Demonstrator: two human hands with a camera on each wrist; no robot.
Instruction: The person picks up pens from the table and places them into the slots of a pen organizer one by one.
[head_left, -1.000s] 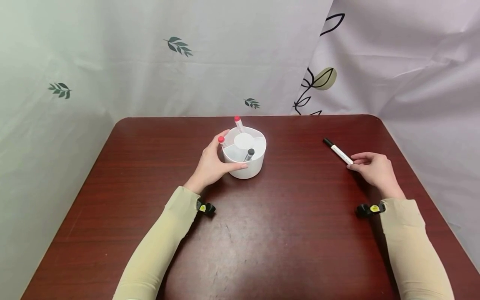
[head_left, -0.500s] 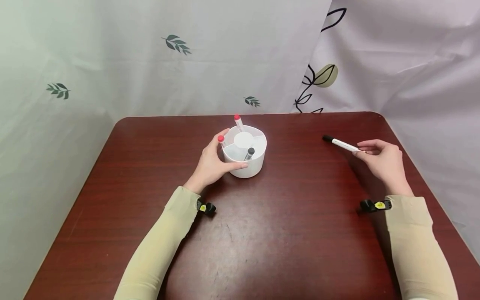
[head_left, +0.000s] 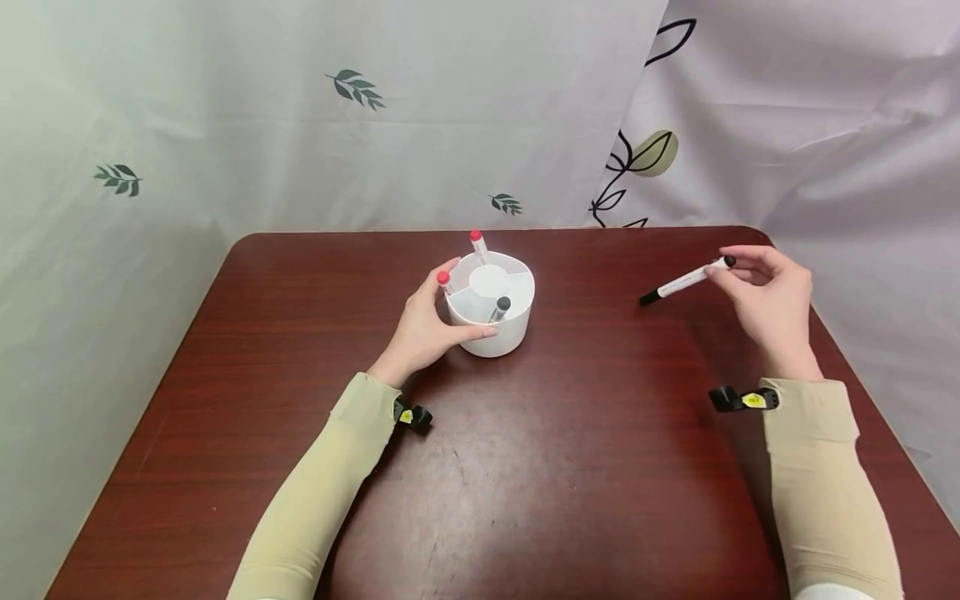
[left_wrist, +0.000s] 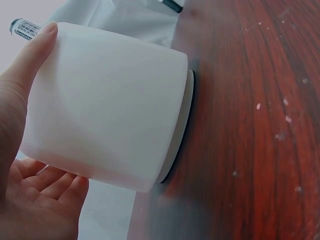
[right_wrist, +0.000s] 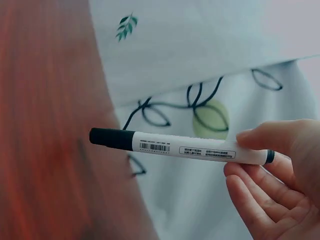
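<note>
A white round divided pen holder (head_left: pixel 491 337) stands on the table, and my left hand (head_left: pixel 423 329) grips it from the left side. Two red-capped markers (head_left: pixel 478 243) and one dark-capped marker (head_left: pixel 500 308) lean in its compartments. In the left wrist view my thumb lies along the holder's white wall (left_wrist: pixel 110 100) near its rim, fingers curled on the other side. My right hand (head_left: pixel 772 300) pinches a white marker (head_left: pixel 682 282) by its rear end between thumb and fingers. Its black cap (right_wrist: pixel 112 138) points away from the hand, tilted down toward the table in the head view.
The dark red wooden table (head_left: pixel 585 467) has its far edge against a pale curtain (head_left: pixel 420 150) with leaf prints. Each wrist carries a black strap camera, the right one (head_left: pixel 742 400) close over the table.
My right hand has lifted the marker and moved a little toward the far edge. The marker has turned so its black cap dips lower. My left hand and the holder stay put.
</note>
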